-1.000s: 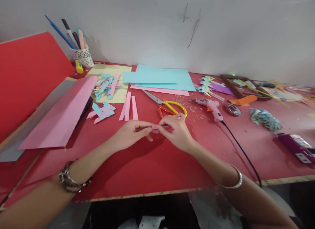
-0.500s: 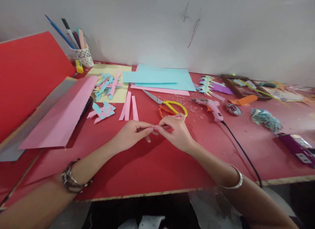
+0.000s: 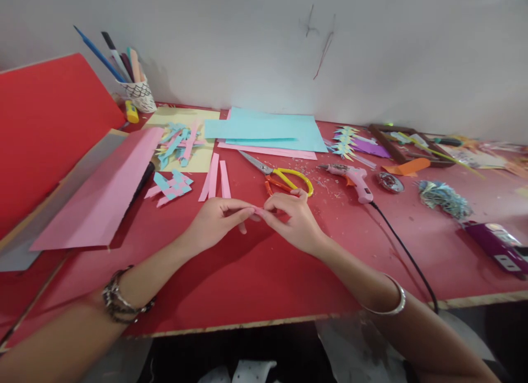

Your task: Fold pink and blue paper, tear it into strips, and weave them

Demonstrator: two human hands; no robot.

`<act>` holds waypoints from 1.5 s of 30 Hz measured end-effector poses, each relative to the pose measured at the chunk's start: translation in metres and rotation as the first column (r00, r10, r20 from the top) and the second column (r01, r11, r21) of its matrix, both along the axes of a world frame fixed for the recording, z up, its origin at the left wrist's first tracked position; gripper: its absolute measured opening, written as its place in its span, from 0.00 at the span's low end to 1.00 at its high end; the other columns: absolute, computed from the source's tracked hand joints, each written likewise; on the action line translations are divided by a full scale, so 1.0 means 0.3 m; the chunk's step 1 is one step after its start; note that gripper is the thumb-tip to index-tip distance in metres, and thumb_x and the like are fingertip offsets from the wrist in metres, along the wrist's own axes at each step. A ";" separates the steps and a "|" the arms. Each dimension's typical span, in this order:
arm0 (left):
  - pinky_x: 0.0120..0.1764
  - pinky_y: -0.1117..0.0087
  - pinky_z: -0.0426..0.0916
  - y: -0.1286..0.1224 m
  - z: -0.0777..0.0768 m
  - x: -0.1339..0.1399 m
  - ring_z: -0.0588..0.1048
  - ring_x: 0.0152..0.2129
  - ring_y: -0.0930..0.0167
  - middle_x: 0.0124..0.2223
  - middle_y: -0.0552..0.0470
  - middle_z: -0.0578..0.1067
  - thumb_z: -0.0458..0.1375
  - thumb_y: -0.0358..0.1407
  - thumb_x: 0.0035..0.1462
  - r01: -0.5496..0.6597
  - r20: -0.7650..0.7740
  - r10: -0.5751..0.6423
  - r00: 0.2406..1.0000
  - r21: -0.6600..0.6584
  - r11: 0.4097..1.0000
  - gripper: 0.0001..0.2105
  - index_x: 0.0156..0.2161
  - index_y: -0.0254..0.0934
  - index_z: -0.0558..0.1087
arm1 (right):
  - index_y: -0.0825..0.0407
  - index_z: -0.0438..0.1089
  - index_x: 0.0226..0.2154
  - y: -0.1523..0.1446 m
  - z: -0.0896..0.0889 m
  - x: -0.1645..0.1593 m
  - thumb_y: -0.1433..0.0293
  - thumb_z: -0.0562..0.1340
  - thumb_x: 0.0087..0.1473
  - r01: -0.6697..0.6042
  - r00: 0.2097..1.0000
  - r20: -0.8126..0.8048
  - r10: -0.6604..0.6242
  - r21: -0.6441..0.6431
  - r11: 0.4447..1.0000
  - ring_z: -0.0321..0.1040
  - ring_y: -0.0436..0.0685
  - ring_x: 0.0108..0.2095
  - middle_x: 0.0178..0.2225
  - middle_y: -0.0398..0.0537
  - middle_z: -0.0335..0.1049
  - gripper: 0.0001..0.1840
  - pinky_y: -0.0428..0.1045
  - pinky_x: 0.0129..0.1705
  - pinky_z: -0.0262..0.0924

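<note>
My left hand and my right hand meet fingertip to fingertip above the red table. Both pinch a small pink paper strip, mostly hidden by the fingers. Just behind my left hand lie loose pink strips. Scissors with yellow and orange handles rest behind my right hand, blades pointing away to the left. A small woven pink and blue paper piece lies left of the strips, in front of a pile of folded strips on a cream sheet.
Blue paper sheets lie at the back by the wall. A pink glue gun with a black cord is on the right, near a tape measure-like purple box and a brown tray. A pen cup stands back left beside a pink sheet.
Both hands' joined fingertips have shifted slightly left, and less pink paper shows between them. The things on the table stay where they were.
</note>
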State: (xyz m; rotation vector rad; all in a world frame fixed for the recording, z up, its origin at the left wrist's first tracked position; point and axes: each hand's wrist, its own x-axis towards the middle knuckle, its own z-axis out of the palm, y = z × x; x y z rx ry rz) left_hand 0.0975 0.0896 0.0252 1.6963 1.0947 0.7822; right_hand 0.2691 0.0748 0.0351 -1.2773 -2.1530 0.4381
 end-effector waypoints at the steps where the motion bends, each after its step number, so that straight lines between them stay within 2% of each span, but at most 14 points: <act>1: 0.26 0.78 0.67 0.001 0.001 -0.001 0.71 0.16 0.77 0.22 0.56 0.76 0.53 0.38 0.49 0.001 0.004 -0.001 1.000 0.000 1.000 0.11 0.31 0.37 0.76 | 0.54 0.62 0.18 0.001 -0.001 0.002 0.66 0.54 0.53 -0.006 1.000 -0.002 0.006 -0.004 1.000 0.58 0.45 0.23 0.20 0.38 0.65 0.15 0.51 0.39 0.38; 6: 0.26 0.78 0.67 0.007 0.016 -0.006 0.70 0.15 0.78 0.26 0.54 0.78 0.53 0.38 0.49 -0.011 0.019 0.011 1.000 -0.006 1.000 0.10 0.29 0.37 0.76 | 0.54 0.60 0.19 0.007 -0.011 0.012 0.67 0.53 0.52 0.006 1.000 0.002 -0.006 -0.024 1.000 0.54 0.44 0.21 0.18 0.36 0.61 0.14 0.50 0.37 0.39; 14: 0.26 0.76 0.66 0.023 0.025 -0.022 0.70 0.18 0.75 0.15 0.56 0.70 0.53 0.40 0.49 -0.137 -0.016 0.137 0.990 0.002 0.991 0.11 0.27 0.36 0.75 | 0.52 0.61 0.29 0.030 -0.017 0.034 0.66 0.55 0.51 0.087 0.996 -0.016 -0.088 -0.054 0.995 0.55 0.45 0.22 0.21 0.36 0.62 0.06 0.50 0.40 0.41; 22: 0.27 0.76 0.65 0.048 0.012 -0.046 0.69 0.17 0.76 0.18 0.55 0.72 0.53 0.39 0.49 -0.200 0.024 0.199 0.980 0.012 0.980 0.11 0.25 0.36 0.73 | 0.54 0.63 0.20 0.045 -0.007 0.053 0.65 0.48 0.55 0.163 0.983 0.097 -0.154 -0.092 0.982 0.52 0.45 0.21 0.17 0.37 0.58 0.18 0.51 0.39 0.41; 26: 0.26 0.76 0.63 0.059 0.005 -0.059 0.68 0.17 0.76 0.19 0.55 0.73 0.52 0.39 0.49 -0.205 0.019 0.205 0.979 0.018 0.979 0.11 0.27 0.36 0.74 | 0.54 0.63 0.18 0.048 -0.008 0.056 0.65 0.50 0.53 0.217 0.974 0.090 -0.206 -0.128 0.968 0.53 0.45 0.21 0.16 0.37 0.58 0.18 0.52 0.40 0.42; 31: 0.27 0.75 0.63 0.065 0.002 -0.067 0.67 0.17 0.76 0.20 0.55 0.74 0.52 0.40 0.50 -0.208 -0.020 0.209 0.978 0.045 0.977 0.11 0.28 0.36 0.74 | 0.53 0.66 0.21 0.056 -0.016 0.061 0.69 0.54 0.50 0.213 0.976 -0.036 -0.215 -0.065 0.975 0.61 0.52 0.32 0.27 0.44 0.65 0.10 0.52 0.39 0.48; 35: 0.28 0.76 0.64 0.066 0.010 -0.066 0.68 0.17 0.76 0.20 0.56 0.74 0.52 0.39 0.50 -0.207 -0.048 0.211 0.976 0.075 0.975 0.11 0.29 0.36 0.75 | 0.50 0.69 0.24 0.064 -0.027 0.066 0.68 0.54 0.50 0.182 0.980 -0.078 -0.181 0.008 0.983 0.59 0.55 0.38 0.33 0.48 0.63 0.10 0.53 0.42 0.51; 39: 0.25 0.77 0.63 0.061 0.013 -0.061 0.68 0.17 0.76 0.19 0.55 0.73 0.52 0.41 0.50 -0.156 -0.098 0.170 0.980 0.142 0.978 0.12 0.28 0.36 0.75 | 0.49 0.71 0.24 0.059 -0.026 0.066 0.67 0.54 0.51 0.252 0.967 -0.050 -0.249 0.063 0.966 0.54 0.58 0.46 0.42 0.49 0.60 0.11 0.57 0.49 0.46; 41: 0.25 0.77 0.63 0.052 0.014 -0.054 0.68 0.17 0.76 0.21 0.54 0.74 0.52 0.41 0.50 -0.102 -0.100 0.117 0.988 0.147 0.984 0.13 0.28 0.36 0.75 | 0.49 0.70 0.28 0.049 -0.019 0.060 0.66 0.53 0.52 0.205 0.978 -0.053 -0.203 0.042 0.978 0.54 0.58 0.47 0.43 0.49 0.60 0.11 0.57 0.49 0.45; 43: 0.25 0.78 0.64 0.039 0.016 -0.045 0.67 0.16 0.78 0.25 0.54 0.76 0.52 0.41 0.50 -0.045 -0.094 0.057 0.994 0.124 0.991 0.12 0.28 0.36 0.74 | 0.49 0.68 0.34 0.036 -0.010 0.049 0.65 0.51 0.54 0.073 0.996 -0.058 -0.074 -0.029 0.997 0.57 0.56 0.45 0.42 0.49 0.63 0.12 0.56 0.48 0.46; 45: 0.25 0.78 0.64 0.025 0.019 -0.035 0.67 0.15 0.79 0.28 0.54 0.77 0.52 0.40 0.50 0.004 -0.091 0.005 0.996 0.101 0.995 0.11 0.28 0.37 0.74 | 0.50 0.65 0.39 0.022 -0.002 0.034 0.64 0.51 0.54 -0.063 0.997 -0.047 0.058 -0.111 0.992 0.61 0.55 0.41 0.40 0.49 0.67 0.13 0.55 0.46 0.46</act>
